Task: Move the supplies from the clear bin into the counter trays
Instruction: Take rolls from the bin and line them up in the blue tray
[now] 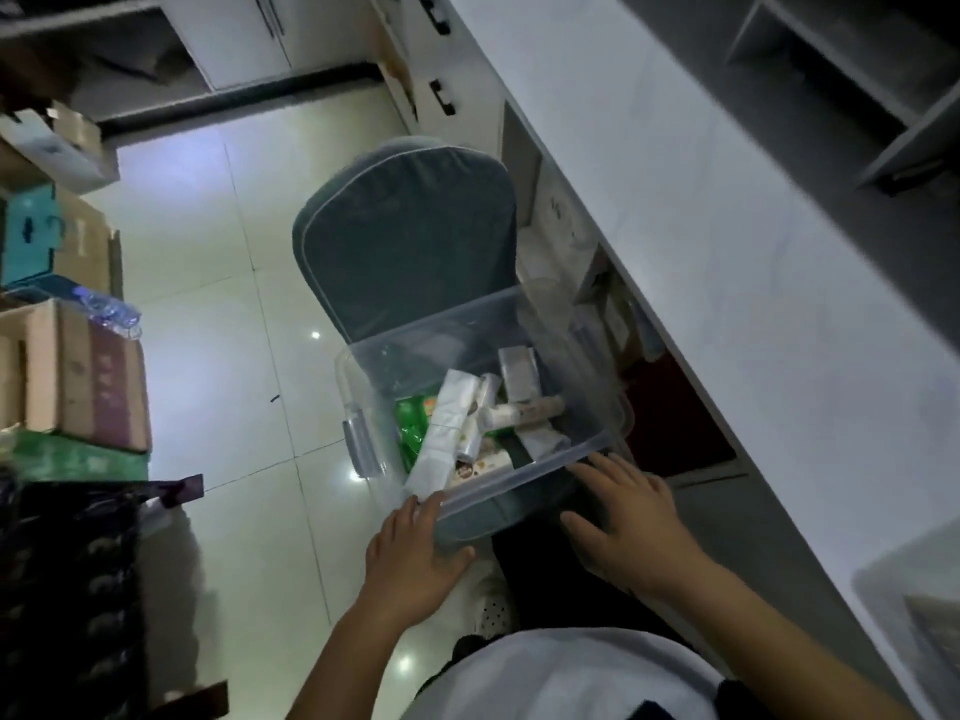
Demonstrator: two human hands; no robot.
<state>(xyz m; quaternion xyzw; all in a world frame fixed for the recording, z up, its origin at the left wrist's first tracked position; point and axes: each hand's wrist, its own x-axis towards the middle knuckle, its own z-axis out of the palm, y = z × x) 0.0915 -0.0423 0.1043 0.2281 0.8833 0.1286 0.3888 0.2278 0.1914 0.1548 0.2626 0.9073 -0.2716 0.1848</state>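
Head view: clear bin (483, 356) on a grey chair (410, 241), just beside the white counter (701, 210). Full of supplies: white packs (441, 433), small rolls (519, 413), a green pack (413, 413), all piled loose inside the bin. Left hand (415, 558) at the near left corner of the bin, fingers spread and laid on the rim and wall, thumb along the near wall. Right hand (631, 517) at the near right side of the bin, fingers spread flat, tips touching or almost touching the rim; hard to tell which. Nothing pinched or picked up in either hand.

Step in hand, by the look of it: taking hold of the bin, before any supplies come out. Nothing moved out of the bin yet, as far as can be seen. Next move likely calls for a firm hold on both sides of the bin, or a reach in for the top pack.

Hard to see: room dim, names on the packs too blurry to read. A tray (914, 605) maybe on the counter right of the bin, cut off by the edge. Shelves (841, 85) far past the bin dark inside
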